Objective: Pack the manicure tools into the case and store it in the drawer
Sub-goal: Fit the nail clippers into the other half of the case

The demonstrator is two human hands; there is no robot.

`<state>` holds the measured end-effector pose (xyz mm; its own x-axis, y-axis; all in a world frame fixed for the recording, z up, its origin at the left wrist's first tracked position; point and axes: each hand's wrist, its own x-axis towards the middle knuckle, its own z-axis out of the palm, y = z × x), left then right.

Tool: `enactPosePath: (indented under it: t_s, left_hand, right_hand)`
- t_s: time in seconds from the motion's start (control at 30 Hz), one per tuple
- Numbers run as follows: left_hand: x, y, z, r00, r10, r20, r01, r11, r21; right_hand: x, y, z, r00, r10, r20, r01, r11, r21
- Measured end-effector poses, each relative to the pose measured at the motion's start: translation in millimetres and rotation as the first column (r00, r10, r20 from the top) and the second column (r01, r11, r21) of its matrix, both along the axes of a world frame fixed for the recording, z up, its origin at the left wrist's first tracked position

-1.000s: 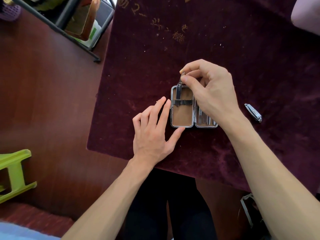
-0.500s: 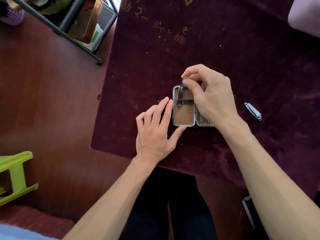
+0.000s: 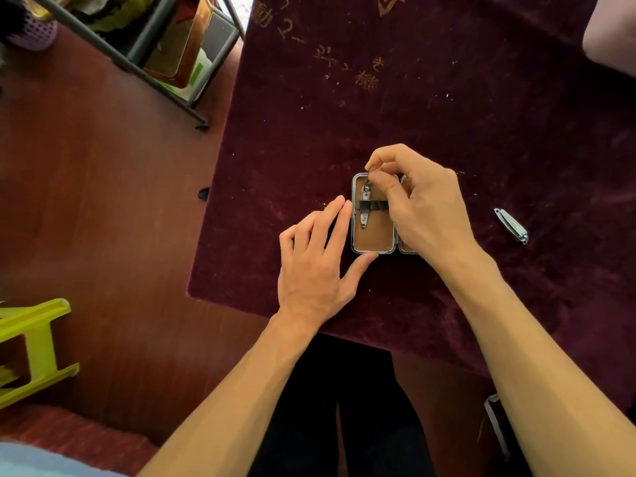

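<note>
One open metal case [image 3: 373,241], tan-lined, frame centre; small clipper [image 3: 365,210] under its black strap, top pinched by right hand [image 3: 426,208]. Left hand [image 3: 316,263] flat, fingers spread, steadying case. Second clipper [image 3: 511,224] right, on maroon velvet cloth [image 3: 447,98]. Green stool [image 3: 34,342] lower left.

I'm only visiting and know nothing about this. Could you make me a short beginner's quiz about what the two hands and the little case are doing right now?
1. True or false: the case lies open on the dark red cloth.
2. Which hand pinches the small clipper under the black strap? A) left B) right
3. What lies loose on the cloth, apart from the case?

Key
1. True.
2. B: the right hand pinches its top end, while the left hand steadies the case's edge.
3. A second nail clipper, to the right.
</note>
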<state>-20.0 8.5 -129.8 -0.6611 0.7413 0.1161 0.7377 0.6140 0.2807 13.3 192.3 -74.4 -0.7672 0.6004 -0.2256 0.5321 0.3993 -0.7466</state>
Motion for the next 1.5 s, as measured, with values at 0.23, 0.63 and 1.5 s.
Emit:
enactPosePath:
  t_s: [0.23,0.63,1.5]
  left_hand:
    - [0,-1,-2,1.0,-0.01,-0.018,0.01,1.0,0.003]
    - [0,0,-3,1.0,-0.003,-0.009,0.003,0.999,0.033]
    - [1,0,-3,1.0,-0.001,-0.019,0.001,1.0,0.013]
  right_hand:
    - [2,-1,5,0.999,0.046,-0.009,-0.046,0.999,-0.024]
    - [32,-29,-2,0.981,0.123,-0.148,-0.071,0.946,0.315]
    - [38,-58,-8,0.985,-0.135,-0.103,0.149,0.979,0.141]
